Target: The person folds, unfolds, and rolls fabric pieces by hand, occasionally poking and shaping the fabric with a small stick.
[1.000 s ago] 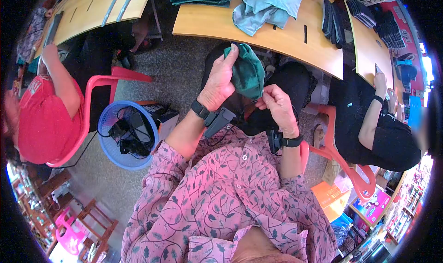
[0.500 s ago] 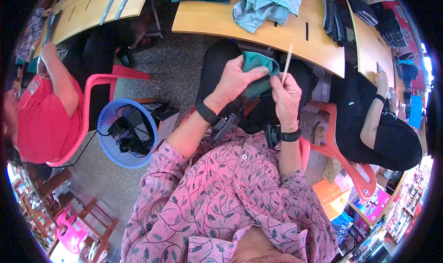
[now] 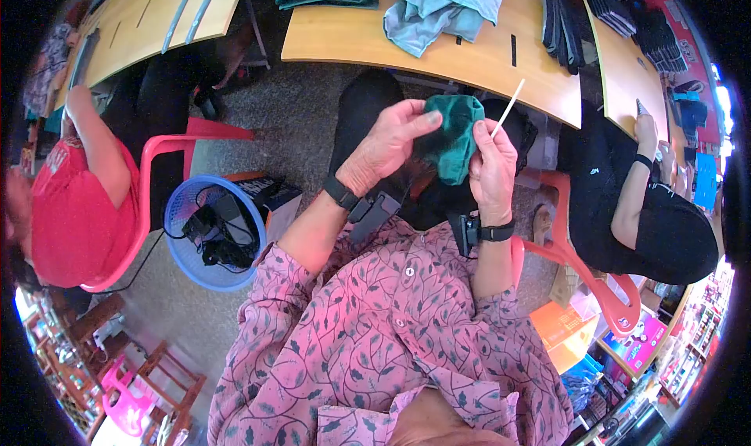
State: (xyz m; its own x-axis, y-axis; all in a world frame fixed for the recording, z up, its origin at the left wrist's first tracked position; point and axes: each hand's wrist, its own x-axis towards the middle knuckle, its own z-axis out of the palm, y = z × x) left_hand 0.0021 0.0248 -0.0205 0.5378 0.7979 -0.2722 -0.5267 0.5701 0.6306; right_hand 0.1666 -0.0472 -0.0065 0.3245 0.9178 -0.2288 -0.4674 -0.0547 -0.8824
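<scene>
Leans the white stick (image 3: 509,106) further right now, aimed up-right; pinches it in the right hand (image 3: 493,168), plus green cloth (image 3: 454,141), long axis basically up-down, in the left hand (image 3: 391,139).

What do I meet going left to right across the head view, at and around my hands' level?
Red shirt, blue basket, left hand, green cloth, right hand, black shirt.
</scene>
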